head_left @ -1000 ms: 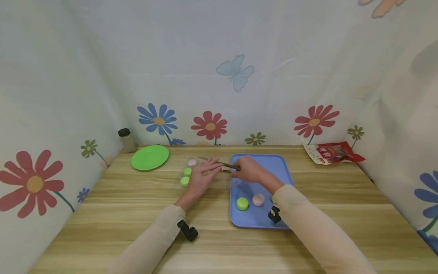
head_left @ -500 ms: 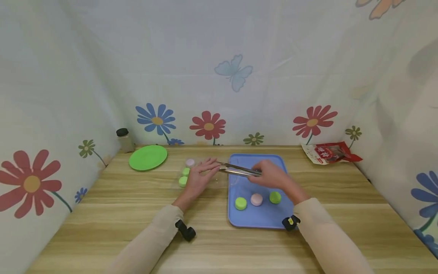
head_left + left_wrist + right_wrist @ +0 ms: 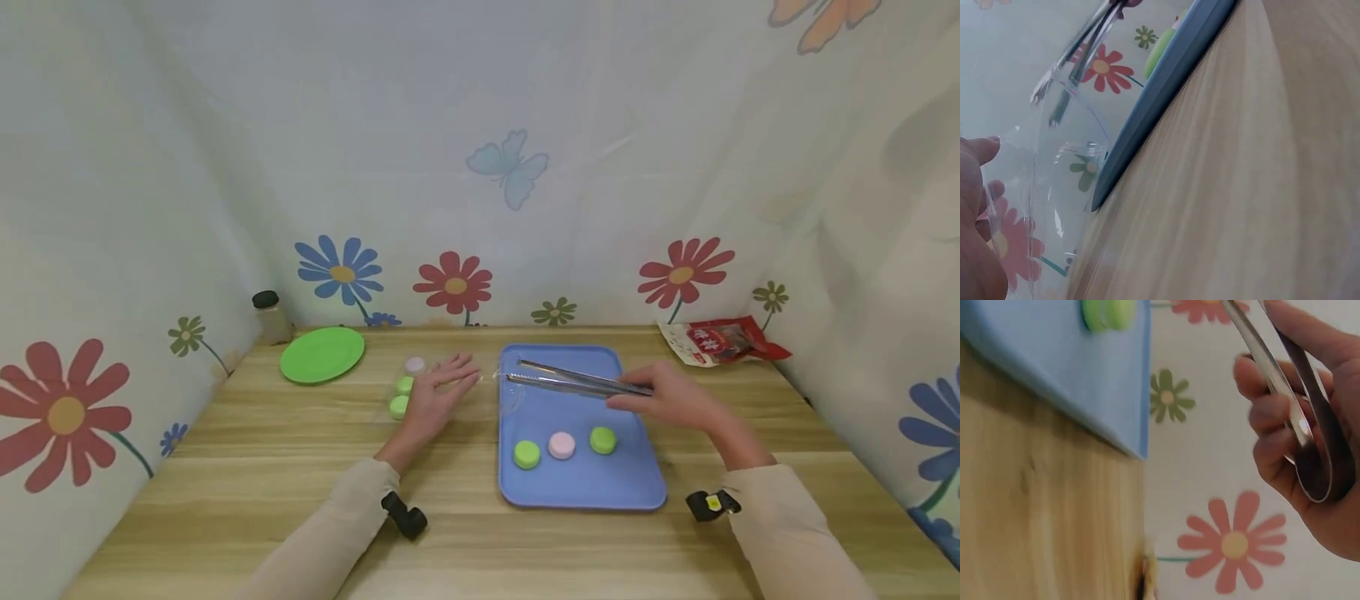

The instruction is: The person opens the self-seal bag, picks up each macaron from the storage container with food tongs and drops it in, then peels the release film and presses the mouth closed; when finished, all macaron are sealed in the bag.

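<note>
Metal tongs (image 3: 577,382) stretch leftward over the blue tray (image 3: 577,492), with nothing between their parted tips. My right hand (image 3: 667,396) grips them by the rear end, fingers wrapped round the arms in the right wrist view. On the tray sit a green macaron (image 3: 527,454), a pink macaron (image 3: 561,445) and another green macaron (image 3: 602,440). My left hand (image 3: 435,400) holds a clear plastic package (image 3: 1072,181), its fingertips on both sides of the film in the left wrist view. Under that hand show a pale pink macaron (image 3: 415,366) and green macarons (image 3: 399,407), partly hidden.
A green plate (image 3: 322,354) lies at the back left, beside a dark-capped jar (image 3: 272,317). At the back right is a red and white snack bag (image 3: 720,340). A flowered cloth (image 3: 420,183) hangs round the wooden table (image 3: 315,467).
My right hand has drawn the tongs rightward, away from the left hand and the package, to above the tray. The left hand stays nearly in place.
</note>
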The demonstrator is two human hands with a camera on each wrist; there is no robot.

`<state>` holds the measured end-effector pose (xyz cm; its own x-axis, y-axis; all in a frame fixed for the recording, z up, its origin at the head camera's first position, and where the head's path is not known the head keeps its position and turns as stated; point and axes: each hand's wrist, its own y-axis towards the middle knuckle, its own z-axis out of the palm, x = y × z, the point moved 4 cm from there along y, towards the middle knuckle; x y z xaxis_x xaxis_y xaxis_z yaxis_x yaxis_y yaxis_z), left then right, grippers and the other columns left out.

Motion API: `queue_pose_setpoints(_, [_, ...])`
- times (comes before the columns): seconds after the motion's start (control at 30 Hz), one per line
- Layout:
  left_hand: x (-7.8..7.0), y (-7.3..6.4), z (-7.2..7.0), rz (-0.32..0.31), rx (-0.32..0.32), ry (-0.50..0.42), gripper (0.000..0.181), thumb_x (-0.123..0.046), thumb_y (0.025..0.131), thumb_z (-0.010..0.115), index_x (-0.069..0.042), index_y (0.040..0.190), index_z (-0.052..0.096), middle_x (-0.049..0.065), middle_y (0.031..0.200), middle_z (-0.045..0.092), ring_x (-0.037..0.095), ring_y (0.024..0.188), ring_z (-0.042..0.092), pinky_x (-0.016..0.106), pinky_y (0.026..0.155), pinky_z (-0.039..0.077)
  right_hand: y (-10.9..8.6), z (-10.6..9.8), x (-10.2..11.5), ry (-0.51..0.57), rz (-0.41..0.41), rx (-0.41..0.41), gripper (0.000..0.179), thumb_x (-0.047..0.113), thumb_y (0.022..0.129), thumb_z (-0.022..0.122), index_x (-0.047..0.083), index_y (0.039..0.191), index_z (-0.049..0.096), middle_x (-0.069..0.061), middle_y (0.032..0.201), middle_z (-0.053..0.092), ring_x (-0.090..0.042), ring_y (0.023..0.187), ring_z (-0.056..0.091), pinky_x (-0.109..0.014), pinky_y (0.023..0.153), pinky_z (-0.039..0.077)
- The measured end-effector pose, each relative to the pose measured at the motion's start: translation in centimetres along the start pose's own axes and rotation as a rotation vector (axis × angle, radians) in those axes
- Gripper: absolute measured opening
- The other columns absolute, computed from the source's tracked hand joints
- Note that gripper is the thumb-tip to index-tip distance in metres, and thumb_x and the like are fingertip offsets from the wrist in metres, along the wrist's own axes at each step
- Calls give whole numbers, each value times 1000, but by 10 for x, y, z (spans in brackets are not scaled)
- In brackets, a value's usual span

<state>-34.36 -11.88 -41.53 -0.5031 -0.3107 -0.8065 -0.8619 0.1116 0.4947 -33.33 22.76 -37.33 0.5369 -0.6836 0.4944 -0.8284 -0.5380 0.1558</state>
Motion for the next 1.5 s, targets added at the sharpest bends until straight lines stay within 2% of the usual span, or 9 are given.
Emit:
queue_pose_setpoints(0.13, [27,2,1,-11,-11,-10,25,-24,93,74,-11,115,76,4,135,62,20,139,44,47,120,20,-16,-20,-9,45,45,17,33,37,86,80,12,106,78,9,84,70,-13,70,58,-26,60,49])
queue_pose_setpoints(0.2, [29,1,3,-10,-10,-19,25,-23,93,74,-10,114,76,7,135,62,22,139,44,47,121,20,-24,-29,-13,31,76,53,37,35,84,82,9,110,78,9,86,71,-13,71,59,-27,61,50])
queue_pose_setpoints(0.33, [31,1,7,-6,4,-1,26,-24,93,74,-11,115,76,7,136,62,21,139,44,49,120,19,-38,-40,-21,21,95,148,36,33,82,84,7,107,79,8,77,68,-11,66,53,-24,57,45])
queue_pose_setpoints(0.43, [29,2,6,7,-6,14,26,-26,93,73,-12,116,76,3,135,63,19,139,45,50,120,20,-43,-45,-25,48,73,201,30,29,80,85,9,102,80,6,75,69,-10,65,52,-24,56,46])
queue_pose_setpoints(0.7, [31,3,5,29,-3,28,27,-25,94,73,-11,116,76,4,135,62,21,139,44,51,120,21,-43,-38,-33,43,100,274,27,27,77,87,10,98,81,8,84,72,-11,78,56,-26,64,54])
queue_pose_setpoints(0.93, [30,4,6,59,-12,-11,25,-23,93,74,-9,114,76,11,133,63,24,138,46,52,120,20,-37,-34,-30,73,118,318,20,23,79,86,12,95,81,5,75,66,-11,61,53,-24,52,48])
queue_pose_setpoints(1.13, [30,5,6,52,-2,-19,24,-22,93,74,-10,114,77,8,134,63,22,138,45,52,120,19,-38,-40,-28,62,84,289,24,26,82,84,11,100,80,5,73,65,-9,57,51,-24,50,46])
queue_pose_setpoints(1.37, [32,5,5,24,-7,12,27,-27,94,73,-12,116,76,6,136,62,19,139,44,47,121,19,-26,-39,-16,0,-8,158,38,33,85,80,7,113,77,10,72,65,-8,54,50,-24,49,44])
queue_pose_setpoints(1.5, [33,4,5,18,1,11,27,-29,94,72,-13,116,76,2,136,62,19,140,43,49,120,20,-14,-29,-10,-7,7,94,38,35,86,79,8,113,77,10,74,65,-10,55,53,-25,50,46])
